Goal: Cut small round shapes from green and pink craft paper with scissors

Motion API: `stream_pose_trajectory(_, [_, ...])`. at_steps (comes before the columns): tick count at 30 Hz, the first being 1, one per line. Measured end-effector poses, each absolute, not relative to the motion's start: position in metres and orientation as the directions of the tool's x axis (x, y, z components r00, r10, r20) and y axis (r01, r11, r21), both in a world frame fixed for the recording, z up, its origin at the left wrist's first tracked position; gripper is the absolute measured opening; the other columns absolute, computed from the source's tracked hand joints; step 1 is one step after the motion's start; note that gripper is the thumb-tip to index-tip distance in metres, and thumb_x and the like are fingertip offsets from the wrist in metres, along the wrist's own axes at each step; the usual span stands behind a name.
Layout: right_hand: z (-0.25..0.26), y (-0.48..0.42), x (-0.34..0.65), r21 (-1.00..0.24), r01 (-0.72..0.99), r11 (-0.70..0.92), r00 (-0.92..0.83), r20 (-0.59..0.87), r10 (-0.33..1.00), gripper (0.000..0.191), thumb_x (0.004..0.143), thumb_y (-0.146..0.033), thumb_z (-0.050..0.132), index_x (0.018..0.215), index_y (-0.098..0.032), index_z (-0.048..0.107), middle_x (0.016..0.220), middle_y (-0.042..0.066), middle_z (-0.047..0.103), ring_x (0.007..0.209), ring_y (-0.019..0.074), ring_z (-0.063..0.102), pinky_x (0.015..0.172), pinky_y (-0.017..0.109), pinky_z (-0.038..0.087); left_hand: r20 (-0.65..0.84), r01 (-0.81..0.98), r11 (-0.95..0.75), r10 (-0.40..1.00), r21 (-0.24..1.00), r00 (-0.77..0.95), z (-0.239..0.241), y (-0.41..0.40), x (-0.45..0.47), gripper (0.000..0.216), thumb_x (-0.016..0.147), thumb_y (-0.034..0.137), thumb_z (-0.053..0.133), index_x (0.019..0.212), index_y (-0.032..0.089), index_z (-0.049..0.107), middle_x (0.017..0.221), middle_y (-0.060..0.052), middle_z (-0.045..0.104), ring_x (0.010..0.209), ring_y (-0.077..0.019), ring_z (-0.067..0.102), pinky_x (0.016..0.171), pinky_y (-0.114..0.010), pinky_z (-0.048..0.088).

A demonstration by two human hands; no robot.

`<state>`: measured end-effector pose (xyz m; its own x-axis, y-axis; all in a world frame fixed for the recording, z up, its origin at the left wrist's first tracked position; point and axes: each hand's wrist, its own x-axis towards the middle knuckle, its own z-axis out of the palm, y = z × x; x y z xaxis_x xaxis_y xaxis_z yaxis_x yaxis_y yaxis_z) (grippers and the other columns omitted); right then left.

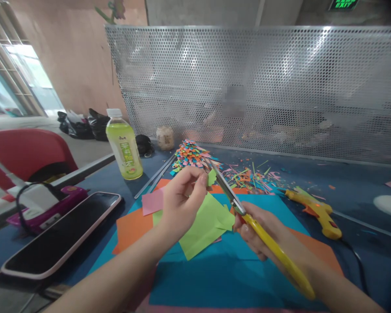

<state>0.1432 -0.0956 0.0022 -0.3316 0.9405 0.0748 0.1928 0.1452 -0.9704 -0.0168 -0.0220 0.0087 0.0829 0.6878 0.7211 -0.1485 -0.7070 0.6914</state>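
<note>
My left hand pinches a small strip of light green paper between thumb and fingers, held up over the table. My right hand grips yellow-handled scissors, whose blades reach up beside the green strip. Below both hands a folded green sheet lies on a blue sheet, with orange sheets and a pink piece beside them. A heap of small coloured paper bits sits behind.
A phone lies at the left near a magenta device with a black cable. A green drink bottle stands behind it. A yellow glue gun lies at the right. Perforated metal screen closes the back; a person sits behind it.
</note>
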Motion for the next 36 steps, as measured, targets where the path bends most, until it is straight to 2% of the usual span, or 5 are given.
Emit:
stream_pose_trajectory(6, [-0.0027,-0.0949,0.1465,-0.961,0.229,0.158,-0.317,0.080,0.945,0.034,0.084,-0.054,0.046,0.084,-0.020,0.042,0.064,-0.007,0.036,0.043,0.0041,0.026,0.037,0.018,0.026,0.746,-0.138,-0.735,0.663,0.664,0.065,0.0096,-0.0212,-0.0171,0.017,0.084,0.023,0.051,0.068,0.018,0.052,0.060,0.002,0.048,0.053,-0.0075,0.046,0.043,-0.019,0.037])
stream_pose_trajectory(11, [0.0001,-0.0950,0.1460,-0.964,0.232,0.131,-0.327,0.049,0.944,0.040,0.082,-0.059,0.044,0.083,-0.020,0.040,0.070,-0.005,0.041,0.041,0.0025,0.025,0.035,0.019,0.026,0.749,-0.182,-0.731,0.660,0.657,0.055,0.0102,-0.0210,-0.0172,0.017,0.084,0.024,0.052,0.068,0.017,0.053,0.061,0.002,0.050,0.052,-0.0075,0.047,0.043,-0.019,0.037])
stream_pose_trajectory(18, [0.0047,-0.0965,0.1446,-0.963,0.246,0.113,-0.334,0.025,0.942,0.041,0.081,-0.062,0.043,0.083,-0.021,0.040,0.051,-0.011,0.031,0.037,0.0039,0.023,0.035,0.019,0.022,0.727,-0.212,-0.709,0.686,0.672,0.010,0.0135,-0.0234,-0.0157,0.022,0.082,0.028,0.054,0.064,0.017,0.052,0.056,0.003,0.049,0.046,-0.0064,0.046,0.040,-0.019,0.037])
stream_pose_trajectory(26, [0.0037,-0.0968,0.1458,-0.954,0.275,0.123,-0.344,0.022,0.939,0.040,0.081,-0.061,0.043,0.081,-0.021,0.039,0.048,-0.012,0.027,0.036,0.0037,0.021,0.034,0.019,0.023,0.685,-0.261,-0.669,0.728,0.696,-0.036,0.0129,-0.0210,-0.0149,0.021,0.079,0.034,0.058,0.067,0.017,0.055,0.059,0.003,0.051,0.043,-0.0054,0.045,0.038,-0.018,0.038])
stream_pose_trajectory(36, [-0.0004,-0.0958,0.1445,-0.968,0.210,0.136,-0.350,0.056,0.935,0.037,0.081,-0.056,0.049,0.081,-0.020,0.041,0.054,-0.010,0.031,0.041,0.0048,0.025,0.038,0.019,0.025,0.695,-0.188,-0.697,0.714,0.692,-0.088,0.0132,-0.0200,-0.0158,0.022,0.080,0.033,0.058,0.066,0.017,0.054,0.056,0.004,0.048,0.042,-0.0047,0.044,0.037,-0.017,0.035])
